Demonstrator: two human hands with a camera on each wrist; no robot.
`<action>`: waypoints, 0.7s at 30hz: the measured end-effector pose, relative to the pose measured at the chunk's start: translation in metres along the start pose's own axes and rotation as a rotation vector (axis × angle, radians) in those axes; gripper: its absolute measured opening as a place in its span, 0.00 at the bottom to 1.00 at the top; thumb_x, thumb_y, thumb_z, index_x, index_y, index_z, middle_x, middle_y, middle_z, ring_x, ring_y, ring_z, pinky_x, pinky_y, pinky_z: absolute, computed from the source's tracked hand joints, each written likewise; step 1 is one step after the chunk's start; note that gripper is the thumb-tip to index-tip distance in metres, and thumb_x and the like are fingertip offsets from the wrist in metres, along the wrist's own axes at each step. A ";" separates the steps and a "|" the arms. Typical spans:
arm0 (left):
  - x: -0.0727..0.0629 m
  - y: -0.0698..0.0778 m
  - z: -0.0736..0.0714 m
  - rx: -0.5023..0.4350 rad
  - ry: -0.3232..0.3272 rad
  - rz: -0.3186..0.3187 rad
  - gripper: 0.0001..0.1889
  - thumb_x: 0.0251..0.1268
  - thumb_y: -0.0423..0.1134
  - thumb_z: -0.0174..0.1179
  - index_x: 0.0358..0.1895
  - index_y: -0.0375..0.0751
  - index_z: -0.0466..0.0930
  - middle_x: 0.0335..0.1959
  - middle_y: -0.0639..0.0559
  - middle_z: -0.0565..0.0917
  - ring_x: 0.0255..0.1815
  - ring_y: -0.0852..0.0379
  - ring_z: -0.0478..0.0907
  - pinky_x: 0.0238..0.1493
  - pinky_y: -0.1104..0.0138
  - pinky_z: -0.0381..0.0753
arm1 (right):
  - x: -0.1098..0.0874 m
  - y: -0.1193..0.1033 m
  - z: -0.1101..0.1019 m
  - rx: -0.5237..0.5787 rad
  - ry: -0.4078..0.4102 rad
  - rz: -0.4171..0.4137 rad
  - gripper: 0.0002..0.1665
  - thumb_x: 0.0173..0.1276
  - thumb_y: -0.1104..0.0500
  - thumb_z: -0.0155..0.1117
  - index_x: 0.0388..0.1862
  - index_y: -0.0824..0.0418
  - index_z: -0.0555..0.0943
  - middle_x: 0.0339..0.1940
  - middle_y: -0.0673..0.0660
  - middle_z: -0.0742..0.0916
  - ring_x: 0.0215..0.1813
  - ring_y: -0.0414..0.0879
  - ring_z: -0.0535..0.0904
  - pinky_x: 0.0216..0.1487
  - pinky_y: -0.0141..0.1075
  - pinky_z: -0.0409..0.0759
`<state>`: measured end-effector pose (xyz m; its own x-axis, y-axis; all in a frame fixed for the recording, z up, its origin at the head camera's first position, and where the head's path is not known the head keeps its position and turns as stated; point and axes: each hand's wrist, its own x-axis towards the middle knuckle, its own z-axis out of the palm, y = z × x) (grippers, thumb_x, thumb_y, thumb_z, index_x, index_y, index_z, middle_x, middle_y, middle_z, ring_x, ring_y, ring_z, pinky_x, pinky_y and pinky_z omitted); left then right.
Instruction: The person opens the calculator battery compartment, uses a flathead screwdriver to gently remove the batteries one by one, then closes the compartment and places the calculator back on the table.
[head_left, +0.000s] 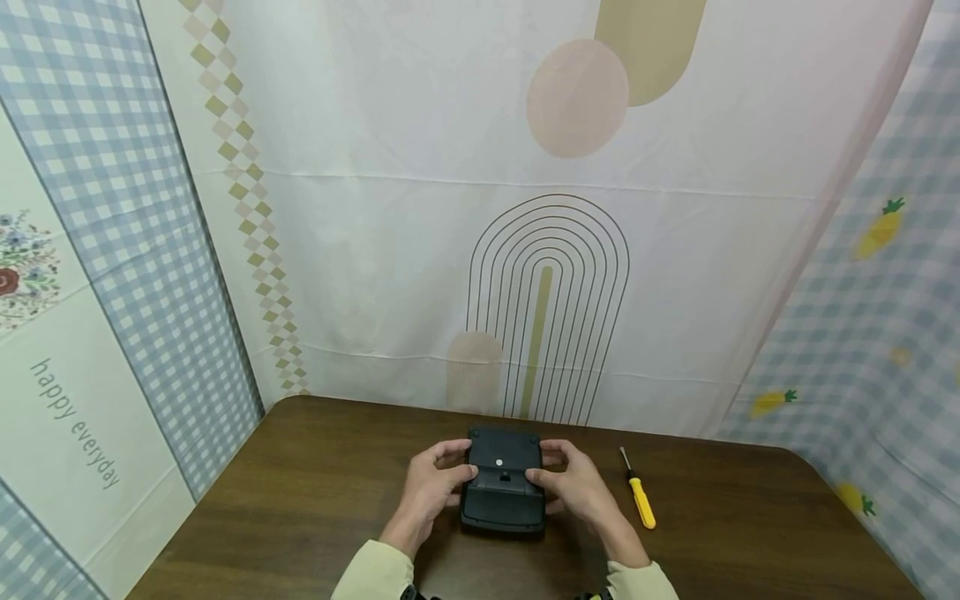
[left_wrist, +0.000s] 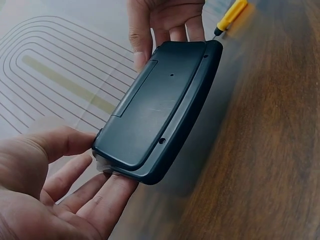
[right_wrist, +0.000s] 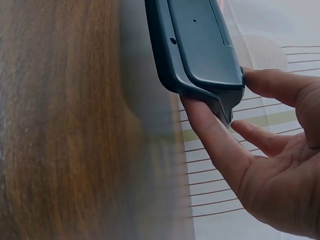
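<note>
A black plastic device (head_left: pixel 502 510), shaped like a desktop calculator with its back to me, is held tilted above the table. On that back are a small white dot, a seam like a battery cover's edge and small screw holes. My left hand (head_left: pixel 426 493) grips its left edge, thumb on the back and fingers beneath. The right hand (head_left: pixel 583 490) grips the opposite edge the same way. In the left wrist view the device (left_wrist: pixel 150 102) shows its sloped end; its front face is hidden. A screwdriver (head_left: pixel 640 500) with a yellow handle lies right of my right hand.
The brown wooden table (head_left: pixel 315 500) extends to both sides of the hands. Behind it hangs a white patterned cloth (head_left: pixel 375 275), with blue checked cloth (head_left: pixel 847 333) on the right and more checked cloth on the left.
</note>
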<state>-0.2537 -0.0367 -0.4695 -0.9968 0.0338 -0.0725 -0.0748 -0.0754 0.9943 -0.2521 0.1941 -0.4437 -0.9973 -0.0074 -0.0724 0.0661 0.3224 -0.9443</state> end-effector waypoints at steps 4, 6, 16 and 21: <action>0.000 -0.001 -0.001 0.009 -0.003 -0.007 0.24 0.65 0.28 0.69 0.66 0.34 0.82 0.66 0.31 0.79 0.43 0.49 0.89 0.40 0.54 0.90 | 0.001 0.002 0.000 -0.003 -0.006 0.010 0.35 0.70 0.68 0.74 0.73 0.73 0.71 0.60 0.71 0.81 0.44 0.54 0.87 0.33 0.50 0.90; 0.000 -0.002 -0.001 0.013 -0.004 -0.010 0.25 0.66 0.28 0.69 0.66 0.33 0.82 0.65 0.30 0.79 0.42 0.49 0.89 0.40 0.55 0.90 | 0.001 0.003 0.000 -0.006 -0.009 0.013 0.35 0.70 0.68 0.74 0.73 0.73 0.71 0.60 0.71 0.81 0.44 0.54 0.87 0.33 0.50 0.90; 0.002 -0.005 -0.001 0.025 -0.008 -0.023 0.25 0.64 0.28 0.70 0.65 0.32 0.82 0.61 0.34 0.83 0.41 0.51 0.88 0.37 0.56 0.90 | 0.002 0.006 0.000 -0.014 -0.028 0.029 0.36 0.70 0.68 0.73 0.72 0.74 0.71 0.59 0.71 0.82 0.43 0.53 0.87 0.32 0.51 0.90; 0.002 -0.008 -0.001 0.029 -0.008 -0.028 0.24 0.64 0.28 0.69 0.65 0.31 0.82 0.61 0.33 0.83 0.40 0.50 0.88 0.36 0.56 0.90 | 0.002 0.007 0.000 -0.017 -0.044 0.031 0.36 0.70 0.67 0.73 0.73 0.75 0.71 0.57 0.71 0.82 0.41 0.54 0.86 0.33 0.51 0.90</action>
<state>-0.2550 -0.0366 -0.4779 -0.9940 0.0432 -0.1000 -0.1020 -0.0457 0.9937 -0.2531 0.1963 -0.4509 -0.9925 -0.0388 -0.1163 0.0963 0.3396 -0.9356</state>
